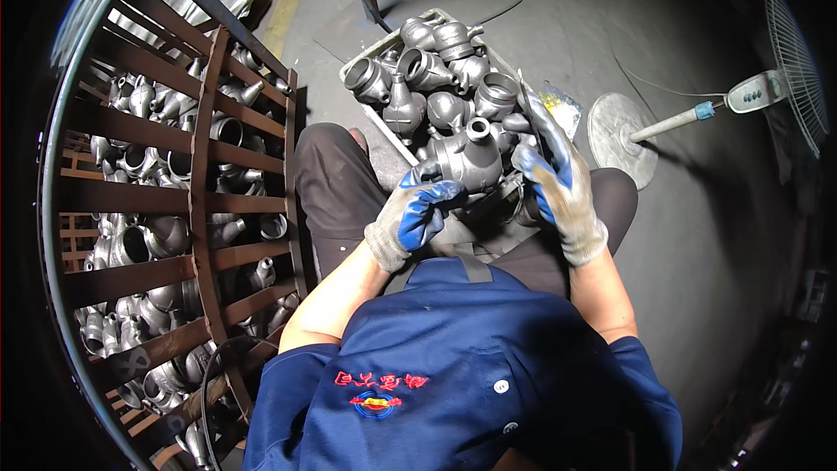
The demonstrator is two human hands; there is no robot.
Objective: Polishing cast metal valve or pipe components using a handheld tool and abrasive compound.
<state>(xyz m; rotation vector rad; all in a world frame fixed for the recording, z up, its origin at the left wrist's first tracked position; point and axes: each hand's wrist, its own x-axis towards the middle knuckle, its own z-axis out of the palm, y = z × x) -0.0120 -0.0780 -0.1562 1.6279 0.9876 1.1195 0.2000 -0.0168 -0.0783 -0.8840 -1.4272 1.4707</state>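
Note:
My left hand (420, 214), in a white glove with blue coating, is closed on the near left side of a grey metal casting (468, 160). This casting has a rounded body and a short neck with a round hole, tilted up toward me. My right hand (558, 179), gloved the same way, is at the casting's right with long, straight fingers pointing away from me and the thumb apart. Its palm side is partly hidden. Beyond both hands, a pale crate (370, 122) is heaped with similar castings (427, 70).
A rusty barred metal cage (199, 201) full of castings (166, 235) stands close at my left. To the right is a floor fan with a round base (621, 135) and a wire guard (795, 65). Cables cross the grey floor (689, 235). My knees flank the work.

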